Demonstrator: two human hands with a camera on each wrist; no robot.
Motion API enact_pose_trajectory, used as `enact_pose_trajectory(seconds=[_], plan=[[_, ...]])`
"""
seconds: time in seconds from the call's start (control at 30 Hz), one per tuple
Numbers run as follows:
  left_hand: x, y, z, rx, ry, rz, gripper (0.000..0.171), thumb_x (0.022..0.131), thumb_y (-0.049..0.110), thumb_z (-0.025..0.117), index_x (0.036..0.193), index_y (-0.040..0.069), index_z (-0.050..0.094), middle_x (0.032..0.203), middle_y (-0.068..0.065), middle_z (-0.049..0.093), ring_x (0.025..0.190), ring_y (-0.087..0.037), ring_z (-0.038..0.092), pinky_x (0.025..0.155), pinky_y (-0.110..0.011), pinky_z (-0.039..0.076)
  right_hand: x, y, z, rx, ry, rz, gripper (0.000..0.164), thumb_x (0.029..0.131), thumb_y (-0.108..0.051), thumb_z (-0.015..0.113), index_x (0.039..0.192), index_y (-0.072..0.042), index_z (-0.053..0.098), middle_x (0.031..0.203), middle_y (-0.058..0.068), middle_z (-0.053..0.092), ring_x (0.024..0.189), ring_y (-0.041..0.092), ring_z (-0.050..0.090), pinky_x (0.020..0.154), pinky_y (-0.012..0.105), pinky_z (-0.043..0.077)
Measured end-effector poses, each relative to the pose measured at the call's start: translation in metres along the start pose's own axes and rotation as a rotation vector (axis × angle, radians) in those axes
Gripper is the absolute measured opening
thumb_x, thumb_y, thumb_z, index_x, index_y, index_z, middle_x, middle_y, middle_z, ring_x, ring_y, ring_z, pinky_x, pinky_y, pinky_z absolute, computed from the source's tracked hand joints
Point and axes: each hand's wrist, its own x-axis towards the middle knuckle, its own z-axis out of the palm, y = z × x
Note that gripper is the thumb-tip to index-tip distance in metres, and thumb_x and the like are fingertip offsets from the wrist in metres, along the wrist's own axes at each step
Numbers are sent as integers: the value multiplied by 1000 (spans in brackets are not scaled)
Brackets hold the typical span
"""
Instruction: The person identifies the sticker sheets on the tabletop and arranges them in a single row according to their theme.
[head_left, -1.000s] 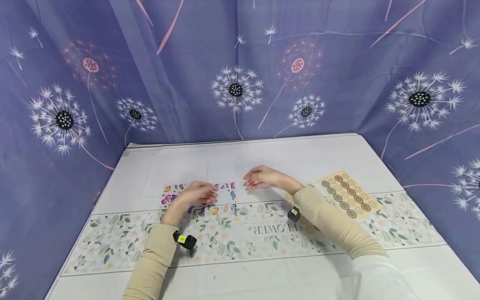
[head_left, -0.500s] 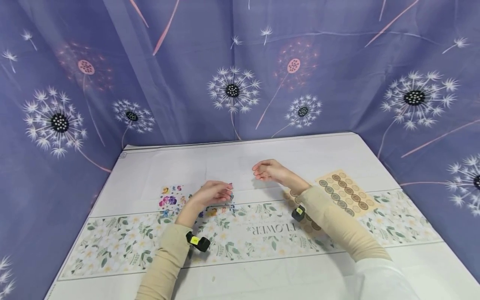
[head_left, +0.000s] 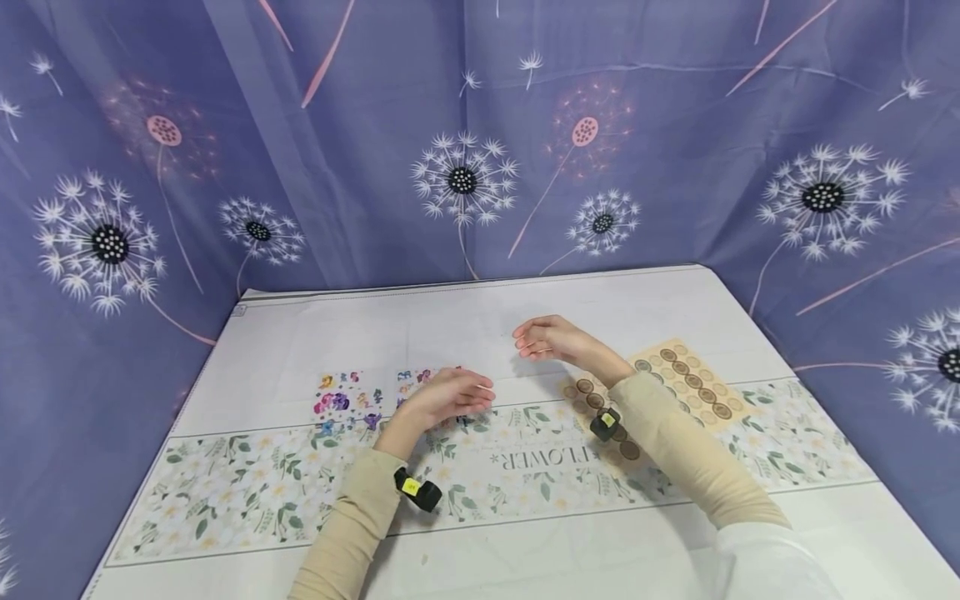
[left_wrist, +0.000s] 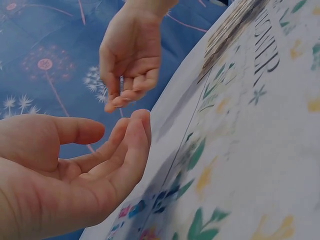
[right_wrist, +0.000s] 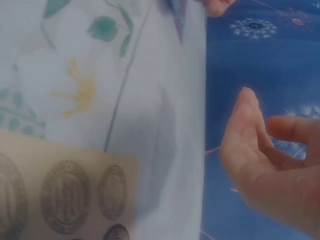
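Note:
My left hand (head_left: 450, 395) hovers over the right one of two clear sheets with colourful pony stickers, hiding much of it. The left sticker sheet (head_left: 348, 402) lies flat beside it. In the left wrist view the left hand (left_wrist: 85, 170) has relaxed, slightly bent fingers and an empty palm. My right hand (head_left: 558, 340) is raised above the white part of the table, fingers loosely bent, holding nothing. Two tan sheets with round stamp-like stickers lie by the right forearm: one tan sheet (head_left: 693, 379) to its right, another tan sheet (head_left: 585, 396) partly under the sleeve.
A white tablecloth (head_left: 352, 325) with a flowered band (head_left: 225, 483) covers the table. A purple dandelion-print curtain (head_left: 360, 167) closes off the back and sides. Each wrist carries a black camera, such as the left wrist camera (head_left: 423, 493).
My left hand has moved right, uncovering the left pony sheet and part of the other. The right hand has shifted slightly right and away from me. The head view has turned a little.

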Motion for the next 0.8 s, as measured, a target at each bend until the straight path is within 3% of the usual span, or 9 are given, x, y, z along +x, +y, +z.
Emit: enact_pose_trajectory(seconds=[0.2,0.5,0.6,0.8], plan=[[5,-2,13,-14,-30,-23,34,99,13,47,123,-10,55,93,-7,70,81,-14,69,83,-26,60,-7,-4,-5,-11,2,-6,38,98,-9,42,130,11,46,94,0,65,84,10,67,96,36,56],[11,-6,30,-21,-72,-40,36,98,10,48,126,-12,54,116,-27,66,92,-20,70,95,-36,57,-15,-2,-15,4,-35,5,38,99,-6,38,131,15,42,92,0,66,83,8,68,91,29,58],[12,-7,35,-13,-89,-50,37,99,11,48,128,-11,53,122,-28,63,101,-26,69,96,-38,56,-17,-2,-19,-9,-64,17,38,101,-7,36,132,14,41,96,2,67,85,9,69,97,34,56],[12,-9,45,-5,-127,-63,38,99,11,46,130,-11,52,126,-28,60,112,-32,65,99,-39,55,-23,0,-29,-124,-120,27,42,104,-14,33,134,15,40,112,20,65,95,16,68,108,51,45]])
